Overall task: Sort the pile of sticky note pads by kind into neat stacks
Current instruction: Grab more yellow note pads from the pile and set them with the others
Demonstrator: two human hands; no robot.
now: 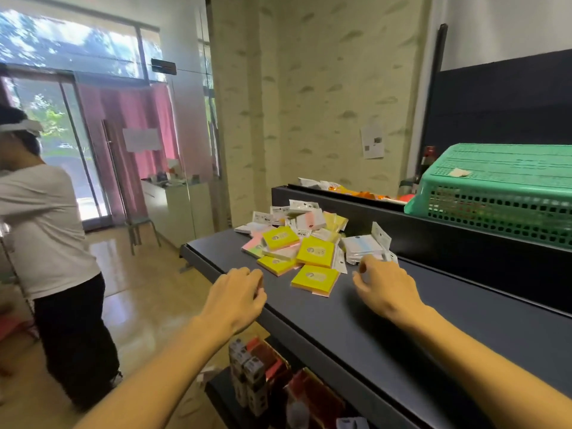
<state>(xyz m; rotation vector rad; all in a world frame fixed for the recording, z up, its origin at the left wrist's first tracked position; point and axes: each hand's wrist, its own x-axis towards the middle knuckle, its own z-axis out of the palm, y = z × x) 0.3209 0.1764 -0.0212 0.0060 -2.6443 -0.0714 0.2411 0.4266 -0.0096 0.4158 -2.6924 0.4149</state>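
- left hand (236, 297) hovers over the near edge of the dark desk (402, 329), fingers loosely curled and holding nothing; it sits just short of the pile, not touching any pad.
- right hand (383, 287) reaches toward the right side of the pile, fingers curled downward near the clear-wrapped packs; whether it already pinches something there is hard to tell because of blur, and nothing plainly sits in its grip.
- sticky note pads (297, 243) lie in 1 loose heap at the far left end of the desk, overlapping and tilted, with no neat stacks visible yet.
- judged from this, the sorting is at its very start: both hands are coming in for a first pick.
- next move likely calls for lifting 1 pad off the top or edge of the heap and starting a stack on the bare desk surface in front, leaving room for each kind.
- yellow-topped pads (315, 251): 4 can be counted, the nearest one (315, 278) lying closest to the hands.
- pale wrapped packs (360, 247) on the right: at least 2, exact number unclear.
- white and pink pads at the back of the heap: several, too jumbled to count.
- green basket (501, 193): 1, upturned on the raised ledge behind.
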